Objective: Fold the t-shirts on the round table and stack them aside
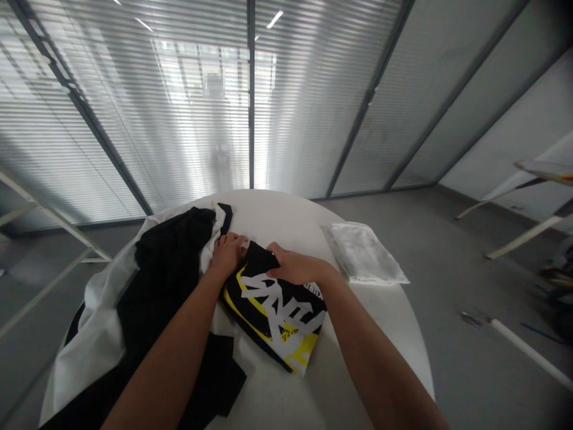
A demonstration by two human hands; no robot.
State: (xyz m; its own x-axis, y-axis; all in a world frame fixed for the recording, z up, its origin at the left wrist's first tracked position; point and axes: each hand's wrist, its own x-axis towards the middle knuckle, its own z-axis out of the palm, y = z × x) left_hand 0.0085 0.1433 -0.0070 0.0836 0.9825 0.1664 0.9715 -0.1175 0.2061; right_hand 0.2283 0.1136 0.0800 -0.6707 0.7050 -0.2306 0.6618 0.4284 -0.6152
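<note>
Lying at the middle of a round white table (286, 216), a black printed garment (273, 316) is seen pressed into a compact, layered block, with its edges largely brought together. A larger black-and-white cloth (168, 280) is left loose and bunched across the table's left side, with part of it hanging over the rim. So one piece is seen gathered into a tidy shape, while the other is unfolded and rumpled.

The left hand (228, 254) is held partly curled, with its fingers at the top edge of the printed garment, beside the white part of the cloth. Whether any fabric is pinched between those fingers cannot be told. The right hand (295, 267) is laid over the upper part of the block, with its fingers bent across the far edge. It is only partly open, but whether the fabric is gripped or merely pressed cannot be told.

Large white brush-style lettering is printed across the garment over yellow streaks, but no word can be made out. Small lettering near the right wrist is too small and too obscured to read. No brand can be identified. A clear plastic bag (362, 254) with white contents is placed on the table to the right, well clear of both hands.
</note>
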